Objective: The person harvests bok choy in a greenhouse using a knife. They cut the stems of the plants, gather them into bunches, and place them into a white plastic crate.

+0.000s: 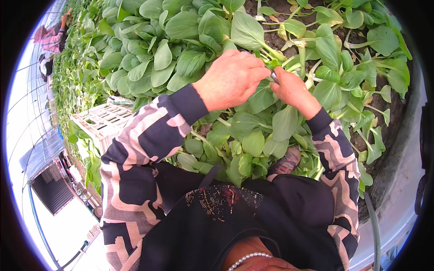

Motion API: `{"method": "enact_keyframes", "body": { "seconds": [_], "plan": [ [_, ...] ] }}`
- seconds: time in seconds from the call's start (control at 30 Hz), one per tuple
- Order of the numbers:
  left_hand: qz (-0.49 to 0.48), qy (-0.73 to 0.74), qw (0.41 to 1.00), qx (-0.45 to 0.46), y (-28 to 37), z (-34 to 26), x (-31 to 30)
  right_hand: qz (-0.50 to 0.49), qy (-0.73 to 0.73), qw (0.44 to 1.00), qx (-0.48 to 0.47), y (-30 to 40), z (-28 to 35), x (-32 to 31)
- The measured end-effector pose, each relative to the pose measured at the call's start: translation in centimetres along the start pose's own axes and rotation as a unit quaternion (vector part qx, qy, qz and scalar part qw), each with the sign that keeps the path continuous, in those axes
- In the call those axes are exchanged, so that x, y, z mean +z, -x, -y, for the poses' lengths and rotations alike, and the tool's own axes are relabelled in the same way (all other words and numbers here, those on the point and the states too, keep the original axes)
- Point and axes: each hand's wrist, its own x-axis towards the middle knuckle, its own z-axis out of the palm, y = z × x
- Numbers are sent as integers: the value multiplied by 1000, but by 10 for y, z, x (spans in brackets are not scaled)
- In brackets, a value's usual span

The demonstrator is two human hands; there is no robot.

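Note:
My left hand [234,78] is curled, its back to the camera, over the bok choy plants; its fingertips and whatever they hold are hidden. Close beside it, my right hand [293,89] has its fingers closed around a small metal tool [274,76], of which only a short shiny part shows; its kind is unclear. A thin dark edge shows at the top of my left hand. Cut-looking green stalks [272,63] lie at both hands' fingertips. A large bok choy leaf [247,30] spreads just above them, and loose leaves [252,142] lie below my hands.
Dense bok choy [152,54] stands at the upper left. A pale plastic crate [105,120] sits left of my left forearm. Plastic sheeting [403,183] and a grey hose [374,230] run along the right. Another person [52,40] is far off at upper left, near a further figure.

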Motion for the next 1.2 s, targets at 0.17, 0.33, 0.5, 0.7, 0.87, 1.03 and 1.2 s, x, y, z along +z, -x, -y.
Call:
{"method": "enact_keyframes", "body": {
  "seconds": [0.17, 0.33, 0.5, 0.7, 0.87, 1.03, 1.2],
  "plan": [
    [70, -82, 991, -81, -48, 25, 37, -103, -153, 964, 189, -53, -19, -32],
    [-87, -145, 963, -212, -43, 106, 11, -134, -197, 966, 100, -19, -21, -19],
    [-242, -97, 952, -161, -33, 134, -5, 22, 6, 999, 23, -28, 3, 2],
    [-90, 20, 996, -2, -27, 84, 1, -66, -308, 915, 252, -82, -4, -12],
    [-38, -297, 942, -149, -28, 115, -10, -114, -266, 952, 96, -44, -4, 15],
    [74, -278, 921, -264, -3, 133, -8, -71, -198, 978, -6, -58, 11, 15],
    [15, -195, 936, -292, 14, 136, -10, -133, -131, 981, 57, -68, 19, 2]
  ]
}}
